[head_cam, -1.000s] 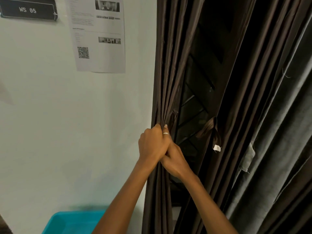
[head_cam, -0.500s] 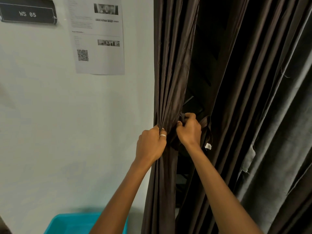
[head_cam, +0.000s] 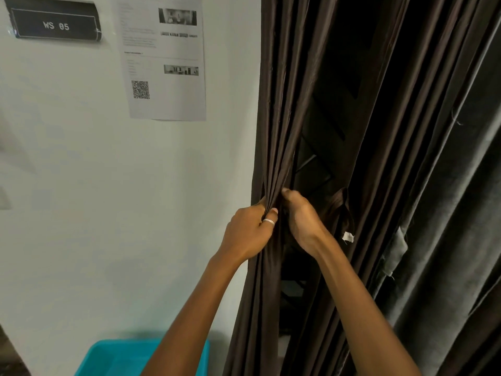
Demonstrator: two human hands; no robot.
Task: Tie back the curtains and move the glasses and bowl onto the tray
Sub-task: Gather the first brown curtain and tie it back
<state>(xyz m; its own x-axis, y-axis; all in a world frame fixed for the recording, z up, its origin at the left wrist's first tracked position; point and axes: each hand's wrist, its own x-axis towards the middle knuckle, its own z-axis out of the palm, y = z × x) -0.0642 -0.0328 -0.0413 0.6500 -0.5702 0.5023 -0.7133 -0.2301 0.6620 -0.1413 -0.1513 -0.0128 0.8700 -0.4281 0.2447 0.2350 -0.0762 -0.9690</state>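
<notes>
Left forearm [head_cam: 189, 318]: nearest the camera, rising from the lower edge toward the grip.
Right forearm [head_cam: 360, 302]: rising from the lower right toward the grip.
Teal container [head_cam: 108, 356]: well below the grip and to its left, against the wall; partly covered by the left forearm.
Left hand [head_cam: 250, 233]: clenched on the gathered folds of the brown curtain [head_cam: 273, 131] from the left side; thumb laid against the fabric.
Ring [head_cam: 268, 221]: on the left thumb, at the grip.
Right hand [head_cam: 303, 222]: grasping the same bundle from the right side, touching the left hand's thumb; its fingers pass behind the fabric, out of view.
Brown curtain, position: hangs beside the wall edge, drawn into one narrow bundle at the grip, fanning out above and below it.
Tie-back loop [head_cam: 341, 210]: just right of the grip, hanging loose.
White tag [head_cam: 347, 236]: at the loop's lower end.
Grey curtain [head_cam: 447, 240]: well right of the grip.
Dark frame [head_cam: 325, 137]: behind the grip, above it, between the curtain folds.
Printed sheet [head_cam: 165, 58]: on the wall, above left of the grip.
Sign "WS 05" [head_cam: 55, 23]: farthest up-left.
</notes>
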